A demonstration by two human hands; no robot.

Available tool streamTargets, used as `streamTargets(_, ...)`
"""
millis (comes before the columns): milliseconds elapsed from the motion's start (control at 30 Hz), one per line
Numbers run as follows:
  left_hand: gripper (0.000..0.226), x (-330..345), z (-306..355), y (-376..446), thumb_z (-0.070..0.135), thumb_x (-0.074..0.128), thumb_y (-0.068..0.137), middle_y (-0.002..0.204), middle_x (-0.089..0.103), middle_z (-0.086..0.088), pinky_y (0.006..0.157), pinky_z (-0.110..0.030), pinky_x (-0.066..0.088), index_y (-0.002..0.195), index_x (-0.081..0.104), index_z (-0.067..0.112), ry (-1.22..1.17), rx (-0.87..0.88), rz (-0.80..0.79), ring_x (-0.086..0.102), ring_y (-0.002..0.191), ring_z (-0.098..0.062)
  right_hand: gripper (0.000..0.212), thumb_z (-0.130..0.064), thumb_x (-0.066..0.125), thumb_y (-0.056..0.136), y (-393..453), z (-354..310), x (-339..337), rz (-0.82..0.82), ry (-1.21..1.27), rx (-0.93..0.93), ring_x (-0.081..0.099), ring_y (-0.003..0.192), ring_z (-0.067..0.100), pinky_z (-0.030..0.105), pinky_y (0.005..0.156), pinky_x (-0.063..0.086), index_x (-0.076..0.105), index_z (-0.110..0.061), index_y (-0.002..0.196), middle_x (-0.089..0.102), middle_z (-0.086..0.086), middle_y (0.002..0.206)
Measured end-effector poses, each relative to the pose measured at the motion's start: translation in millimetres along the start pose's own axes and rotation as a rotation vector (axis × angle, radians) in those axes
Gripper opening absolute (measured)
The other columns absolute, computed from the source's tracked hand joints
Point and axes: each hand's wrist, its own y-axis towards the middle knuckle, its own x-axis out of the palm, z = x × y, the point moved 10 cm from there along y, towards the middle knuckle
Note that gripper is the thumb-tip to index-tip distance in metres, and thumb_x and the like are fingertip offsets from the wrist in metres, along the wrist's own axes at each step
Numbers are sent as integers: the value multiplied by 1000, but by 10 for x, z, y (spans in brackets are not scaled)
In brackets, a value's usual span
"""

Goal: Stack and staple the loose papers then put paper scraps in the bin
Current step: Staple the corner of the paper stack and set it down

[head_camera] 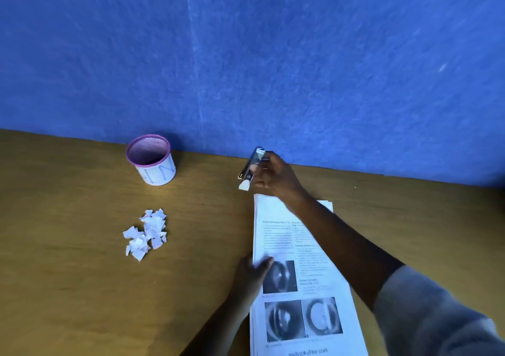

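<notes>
A stack of printed papers (278, 235) lies on the wooden table (68, 219), right of centre, running toward me. My right hand (276, 176) grips a small stapler (252, 164) just beyond the stack's far left corner, held above the table. My left hand (250, 273) holds the stack's left edge, thumb on the top sheet. A pile of white paper scraps (146, 234) sits to the left of the stack. A small purple-rimmed mesh bin (151, 160) with a white label stands upright at the back left, its inside dark.
A blue felt wall (273, 55) rises right behind the table's far edge. My grey sleeve (437, 314) crosses the lower right corner over the papers.
</notes>
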Motion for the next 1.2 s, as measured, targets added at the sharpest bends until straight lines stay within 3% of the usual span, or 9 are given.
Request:
streamTargets(167, 19, 32, 112, -91, 2, 60, 83, 63, 63, 34, 62, 2, 42, 86, 60, 20, 25, 67, -48, 59, 66, 21, 19, -8, 52, 93, -321, -96, -481, -110, 82, 50, 67, 90, 17, 33, 89, 53, 54, -16, 109, 64, 8, 104)
streamTargets(267, 15, 52, 160, -131, 2, 61, 83, 77, 65, 25, 63, 2, 42, 90, 61, 16, 10, 70, -42, 59, 66, 22, 22, -10, 52, 93, -429, -129, -686, -140, 16, 41, 67, 96, 16, 32, 94, 52, 57, -21, 111, 65, 5, 106)
streamTargets(400, 11, 56, 82, -121, 9, 62, 84, 74, 69, 24, 68, -3, 44, 92, 65, 15, 5, 31, -77, 63, 71, 16, 27, -23, 64, 82, -466, -143, -845, -180, 11, 53, 68, 95, 11, 29, 92, 53, 59, -20, 108, 72, -6, 96)
streamTargets(500, 13, 55, 67, -137, 12, 63, 84, 85, 69, 9, 67, -2, 45, 96, 68, 10, -3, 25, -85, 64, 72, 13, 21, -5, 59, 88, -457, -49, -888, -200, -136, 77, 67, 91, 4, 23, 88, 54, 59, -17, 105, 70, -5, 95)
streamTargets(633, 6, 73, 83, -150, 13, 62, 84, 65, 69, 23, 63, -1, 44, 88, 66, 16, 1, 18, -109, 64, 68, 12, 23, 2, 57, 88, -444, -2, -831, -228, -217, 98, 66, 85, -2, 17, 80, 54, 60, -18, 98, 64, 0, 97)
streamTargets(700, 9, 75, 76, -151, 11, 62, 84, 72, 67, 24, 64, -1, 44, 91, 65, 16, -20, 10, -107, 64, 70, 14, 24, 3, 57, 87, -442, -5, -788, -254, -216, 101, 65, 86, -2, 18, 83, 54, 60, -19, 97, 65, -2, 96)
streamTargets(900, 15, 84, 72, -154, 7, 60, 85, 98, 65, 5, 66, 0, 44, 100, 65, 9, -37, 9, -107, 62, 73, 17, 21, -1, 57, 88, -450, 76, -771, -280, -176, 143, 65, 96, 8, 29, 94, 52, 59, -16, 103, 66, -2, 103)
streamTargets(1067, 15, 137, 61, -174, 10, 59, 86, 102, 66, 4, 67, -4, 46, 99, 64, 18, -52, -18, -174, 64, 78, 13, 20, -7, 56, 90, -438, 56, -767, -281, -235, 151, 63, 100, 18, 37, 98, 47, 61, -22, 101, 66, 1, 103)
streamTargets(1200, 17, 124, 57, -184, 12, 59, 87, 102, 67, 0, 66, -4, 46, 103, 65, 11, -46, -14, -180, 65, 76, 11, 16, -14, 56, 91, -403, 84, -881, -278, -255, 187, 60, 107, 25, 45, 105, 43, 62, -20, 105, 65, 7, 108)
